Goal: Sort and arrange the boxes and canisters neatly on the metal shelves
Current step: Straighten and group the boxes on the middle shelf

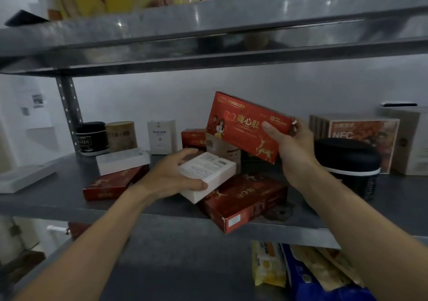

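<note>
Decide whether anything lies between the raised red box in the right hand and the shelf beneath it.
Yes. Under the red box in the right hand stands a pale carton; in front, a flat red box lies on the shelf, with the white box in the left hand partly over it.

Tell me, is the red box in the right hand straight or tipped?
Tipped. The red box slants down toward the right, where the right hand grips its end.

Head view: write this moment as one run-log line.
left hand: grips white box | right hand: holds red box aloft | metal shelf: cluttered
</note>
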The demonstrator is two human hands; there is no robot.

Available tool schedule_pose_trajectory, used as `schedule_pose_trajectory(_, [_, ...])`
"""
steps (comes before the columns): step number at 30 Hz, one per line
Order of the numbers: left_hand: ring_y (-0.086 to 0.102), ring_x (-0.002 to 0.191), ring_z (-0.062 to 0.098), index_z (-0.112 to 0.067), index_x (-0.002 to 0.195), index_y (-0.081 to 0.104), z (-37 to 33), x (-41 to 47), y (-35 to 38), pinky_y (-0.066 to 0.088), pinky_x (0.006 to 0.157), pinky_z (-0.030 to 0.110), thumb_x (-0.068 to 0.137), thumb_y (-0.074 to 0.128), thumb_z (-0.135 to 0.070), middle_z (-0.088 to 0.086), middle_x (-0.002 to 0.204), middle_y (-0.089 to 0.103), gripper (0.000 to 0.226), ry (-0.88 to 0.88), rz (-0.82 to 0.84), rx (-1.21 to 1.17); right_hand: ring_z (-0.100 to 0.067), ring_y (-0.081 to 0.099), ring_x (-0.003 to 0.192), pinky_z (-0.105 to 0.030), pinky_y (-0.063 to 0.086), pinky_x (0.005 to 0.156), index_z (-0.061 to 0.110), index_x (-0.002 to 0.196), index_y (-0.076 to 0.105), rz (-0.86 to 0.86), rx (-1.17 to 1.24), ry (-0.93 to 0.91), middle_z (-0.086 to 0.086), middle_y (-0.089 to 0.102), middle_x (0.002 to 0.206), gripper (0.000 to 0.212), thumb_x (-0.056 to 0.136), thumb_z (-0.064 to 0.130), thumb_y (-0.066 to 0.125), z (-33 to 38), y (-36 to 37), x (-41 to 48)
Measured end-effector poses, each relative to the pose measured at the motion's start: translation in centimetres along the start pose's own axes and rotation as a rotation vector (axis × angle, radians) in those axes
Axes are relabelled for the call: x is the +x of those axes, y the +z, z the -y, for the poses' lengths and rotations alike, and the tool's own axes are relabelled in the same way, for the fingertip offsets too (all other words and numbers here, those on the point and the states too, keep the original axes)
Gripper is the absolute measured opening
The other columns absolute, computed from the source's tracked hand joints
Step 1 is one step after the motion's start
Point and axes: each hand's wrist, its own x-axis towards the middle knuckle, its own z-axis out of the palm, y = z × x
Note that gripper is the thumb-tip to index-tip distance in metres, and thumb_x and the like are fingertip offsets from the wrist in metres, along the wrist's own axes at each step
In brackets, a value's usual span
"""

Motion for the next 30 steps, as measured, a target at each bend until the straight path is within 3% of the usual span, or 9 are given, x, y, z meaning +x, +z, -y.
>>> schedule_pose_trajectory(4, [0.050, 0.115, 0.011, -0.035, 0.143, 0.042, 1.7, -0.2, -2.7, 0.045, 0.094, 0.026, 0.068, 0.087, -0.024, -0.011, 0.124, 0.048, 0.088, -0.047, -0.147, 0.024, -0.018, 0.070, 0.098, -0.045, 0.059, 0.086, 0.020, 0.122, 0.057, 0.041, 0.026, 0.035, 0.001, 0.070, 0.112, 0.046, 0.082, 0.025, 0.079, -0.9, 1.1, 0.3])
schedule_pose_trajectory(10, [0.053, 0.110, 0.016, -0.035, 0.142, 0.043, 5.5, -0.4, -7.2, 0.045, 0.083, 0.025, 0.068, 0.086, -0.029, -0.004, 0.130, 0.051, 0.086, -0.159, -0.332, 0.034, -0.019, 0.069, 0.101, -0.046, 0.058, 0.087, 0.021, 0.126, 0.056, 0.094, -0.002, 0.072, 0.000, 0.069, 0.115, 0.049, 0.082, 0.028, 0.078, -2.5, 3.2, 0.0])
schedule_pose_trajectory(12, [0.054, 0.105, 0.014, -0.031, 0.141, 0.044, 6.8, -0.6, -8.3, 0.044, 0.079, 0.024, 0.069, 0.085, -0.028, -0.007, 0.123, 0.052, 0.083, -0.195, -0.374, 0.064, -0.017, 0.068, 0.101, -0.045, 0.058, 0.087, 0.021, 0.124, 0.056, 0.105, -0.014, 0.080, 0.001, 0.069, 0.114, 0.046, 0.083, 0.028, 0.076, -2.9, 3.9, -0.2])
schedule_pose_trajectory(16, [0.051, 0.106, 0.012, -0.028, 0.141, 0.044, 8.5, -0.8, -9.2, 0.043, 0.088, 0.025, 0.075, 0.080, -0.030, -0.009, 0.129, 0.053, 0.076, -0.207, -0.380, 0.198, -0.018, 0.068, 0.101, -0.049, 0.056, 0.089, 0.023, 0.120, 0.056, 0.124, -0.016, 0.098, 0.002, 0.068, 0.112, 0.043, 0.083, 0.026, 0.077, -3.6, 5.1, -0.4])
schedule_pose_trajectory(19, [0.052, 0.118, 0.017, -0.029, 0.145, 0.042, 9.3, -0.5, -9.9, 0.044, 0.096, 0.030, 0.071, 0.073, -0.051, -0.005, 0.143, 0.048, 0.083, -0.280, -0.361, 0.318, -0.019, 0.067, 0.103, -0.049, 0.056, 0.090, 0.023, 0.122, 0.055, 0.135, -0.005, 0.115, 0.002, 0.067, 0.113, 0.045, 0.082, 0.025, 0.078, -4.1, 5.9, -0.6])
schedule_pose_trajectory(21, [0.050, 0.125, 0.021, -0.030, 0.145, 0.041, 9.8, -0.3, -10.4, 0.043, 0.101, 0.034, 0.069, 0.067, -0.058, -0.002, 0.148, 0.045, 0.085, -0.320, -0.376, 0.371, -0.020, 0.066, 0.103, -0.046, 0.057, 0.086, 0.025, 0.118, 0.055, 0.143, 0.001, 0.121, 0.001, 0.067, 0.113, 0.041, 0.083, 0.024, 0.077, -4.4, 6.4, -0.7])
schedule_pose_trajectory(25, [0.044, 0.132, 0.025, -0.030, 0.145, 0.042, 11.0, 0.2, -10.7, 0.038, 0.107, 0.036, 0.081, 0.068, -0.053, 0.002, 0.152, 0.040, 0.074, -0.318, -0.443, 0.358, -0.019, 0.067, 0.100, -0.038, 0.056, 0.075, 0.030, 0.101, 0.054, 0.155, 0.013, 0.116, 0.002, 0.067, 0.108, 0.027, 0.085, 0.022, 0.075, -4.9, 6.8, -0.9])
schedule_pose_trajectory(30, [0.023, 0.143, 0.027, -0.037, 0.149, 0.032, 11.4, 0.4, -9.9, 0.025, 0.114, 0.043, 0.067, 0.061, -0.077, 0.002, 0.159, 0.024, 0.096, -0.313, -0.378, 0.498, -0.019, 0.067, 0.100, -0.044, 0.057, 0.085, 0.028, 0.110, 0.055, 0.142, -0.002, 0.133, 0.001, 0.067, 0.111, 0.034, 0.084, 0.024, 0.076, -5.1, 7.0, -1.0])
